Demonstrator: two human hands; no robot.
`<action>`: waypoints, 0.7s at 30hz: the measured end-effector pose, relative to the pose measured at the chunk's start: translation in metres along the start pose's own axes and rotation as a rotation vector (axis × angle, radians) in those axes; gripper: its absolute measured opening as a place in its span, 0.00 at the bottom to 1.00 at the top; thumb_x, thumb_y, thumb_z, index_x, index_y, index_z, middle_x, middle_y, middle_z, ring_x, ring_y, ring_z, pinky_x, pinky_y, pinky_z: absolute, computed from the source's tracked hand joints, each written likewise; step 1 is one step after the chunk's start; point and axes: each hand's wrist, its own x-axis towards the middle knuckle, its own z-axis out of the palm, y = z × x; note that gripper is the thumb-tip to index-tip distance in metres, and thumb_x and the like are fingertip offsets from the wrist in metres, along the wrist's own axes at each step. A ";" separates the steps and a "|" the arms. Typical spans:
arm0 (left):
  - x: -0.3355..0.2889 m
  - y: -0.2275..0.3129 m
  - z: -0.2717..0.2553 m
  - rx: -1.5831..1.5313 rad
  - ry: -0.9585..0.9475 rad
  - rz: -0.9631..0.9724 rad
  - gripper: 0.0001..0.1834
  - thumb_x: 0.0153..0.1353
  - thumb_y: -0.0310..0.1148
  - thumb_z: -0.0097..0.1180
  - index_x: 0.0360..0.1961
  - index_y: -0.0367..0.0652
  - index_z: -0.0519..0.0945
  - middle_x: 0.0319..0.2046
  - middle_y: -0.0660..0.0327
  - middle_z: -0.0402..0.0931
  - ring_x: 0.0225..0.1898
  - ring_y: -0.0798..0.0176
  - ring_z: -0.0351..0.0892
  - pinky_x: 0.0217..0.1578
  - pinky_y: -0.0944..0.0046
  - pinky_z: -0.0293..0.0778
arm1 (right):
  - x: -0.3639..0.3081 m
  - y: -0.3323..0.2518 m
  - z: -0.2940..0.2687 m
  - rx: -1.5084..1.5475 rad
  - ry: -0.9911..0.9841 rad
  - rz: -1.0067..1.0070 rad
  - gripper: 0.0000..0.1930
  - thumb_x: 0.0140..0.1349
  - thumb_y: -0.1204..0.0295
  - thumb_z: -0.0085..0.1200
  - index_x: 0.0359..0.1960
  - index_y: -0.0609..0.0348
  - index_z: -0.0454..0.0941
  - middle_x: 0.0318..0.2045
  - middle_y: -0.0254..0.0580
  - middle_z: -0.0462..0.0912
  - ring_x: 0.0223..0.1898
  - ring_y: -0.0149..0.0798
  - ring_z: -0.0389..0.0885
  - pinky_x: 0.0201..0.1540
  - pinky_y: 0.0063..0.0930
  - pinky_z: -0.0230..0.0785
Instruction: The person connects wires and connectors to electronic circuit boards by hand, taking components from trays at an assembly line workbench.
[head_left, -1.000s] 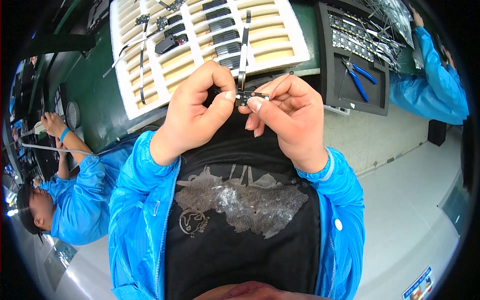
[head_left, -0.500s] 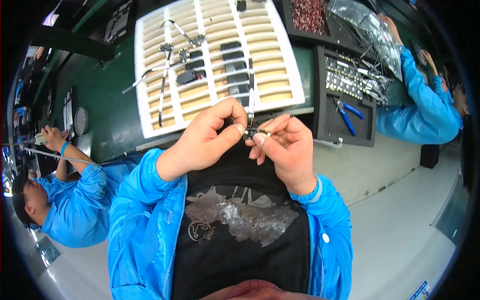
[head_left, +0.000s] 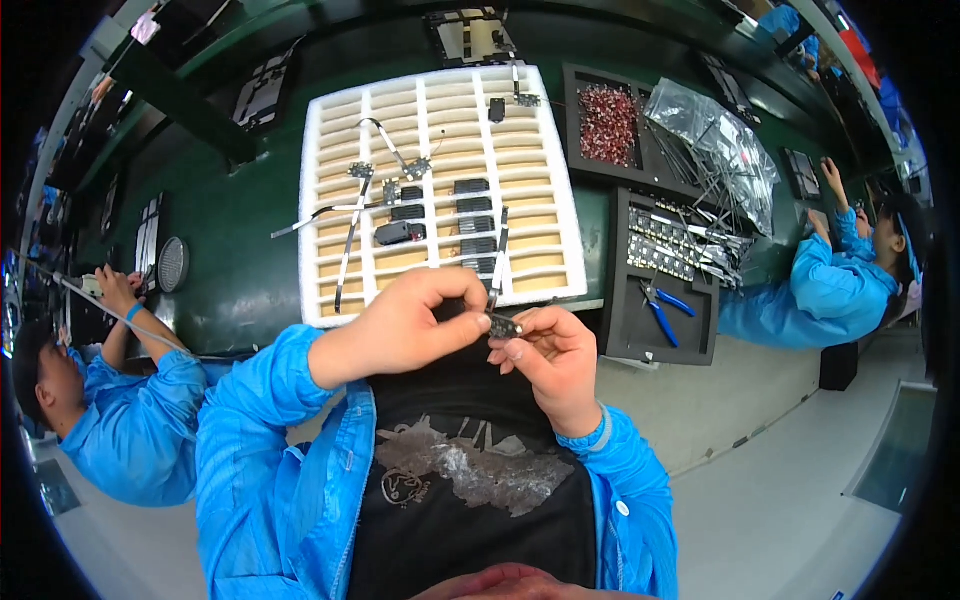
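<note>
Between my hands is a small dark circuit board [head_left: 507,328] with a flat ribbon cable [head_left: 499,258] rising from it over the near edge of the white foam tray [head_left: 577,235]. My left hand [head_left: 410,325] pinches the board's left end between thumb and finger. My right hand [head_left: 552,362] grips its right end with thumb and fingertips, which partly hide it. In the tray slots lie several black rectangular modules [head_left: 475,223] and a black rounded part [head_left: 400,233]. More small boards with ribbon cables [head_left: 350,237] lie across the tray's left side.
To the right, blue-handled pliers [head_left: 660,318] lie in a black tray [head_left: 627,335] beside rows of small boards [head_left: 660,245]. Beyond are small red parts [head_left: 606,125] and a clear plastic bag [head_left: 712,135]. Blue-sleeved co-workers sit at left [head_left: 130,435] and right [head_left: 835,285].
The view has shifted, so the tray and bench sit lower and more of the far bench shows. The board is turned slightly between my fingers; both hands keep their hold.
</note>
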 end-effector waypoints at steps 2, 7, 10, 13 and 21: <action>0.010 0.004 -0.014 -0.041 0.055 0.036 0.06 0.63 0.27 0.59 0.31 0.39 0.75 0.25 0.67 0.71 0.30 0.74 0.68 0.33 0.69 0.68 | 0.001 0.003 -0.006 0.009 -0.020 -0.007 0.05 0.63 0.82 0.58 0.39 0.66 0.75 0.34 0.47 0.84 0.32 0.33 0.84 0.32 0.21 0.76; 0.066 0.014 -0.086 0.030 0.268 0.034 0.07 0.65 0.33 0.58 0.31 0.44 0.76 0.25 0.72 0.69 0.28 0.77 0.65 0.31 0.73 0.65 | 0.001 0.004 -0.011 -0.073 0.018 -0.030 0.03 0.64 0.80 0.57 0.37 0.65 0.76 0.33 0.44 0.84 0.32 0.30 0.83 0.34 0.20 0.74; 0.113 0.003 -0.144 0.004 0.263 0.145 0.09 0.67 0.37 0.56 0.33 0.45 0.79 0.23 0.73 0.68 0.26 0.78 0.64 0.29 0.73 0.62 | 0.000 0.004 -0.010 -0.085 0.028 -0.033 0.02 0.65 0.80 0.57 0.37 0.64 0.76 0.31 0.42 0.84 0.32 0.29 0.82 0.34 0.20 0.74; 0.156 -0.025 -0.186 -0.108 0.343 0.105 0.07 0.66 0.32 0.58 0.32 0.42 0.77 0.21 0.70 0.72 0.25 0.77 0.72 0.26 0.77 0.64 | -0.001 0.006 -0.010 -0.089 0.061 -0.026 0.02 0.65 0.80 0.56 0.36 0.64 0.76 0.31 0.41 0.84 0.31 0.29 0.82 0.34 0.19 0.74; 0.154 -0.072 -0.168 0.315 0.134 -0.171 0.19 0.67 0.42 0.56 0.56 0.47 0.78 0.45 0.64 0.79 0.45 0.70 0.76 0.48 0.67 0.72 | -0.004 0.010 -0.016 -0.127 0.112 -0.002 0.02 0.65 0.80 0.56 0.36 0.64 0.76 0.30 0.40 0.84 0.30 0.29 0.82 0.33 0.19 0.74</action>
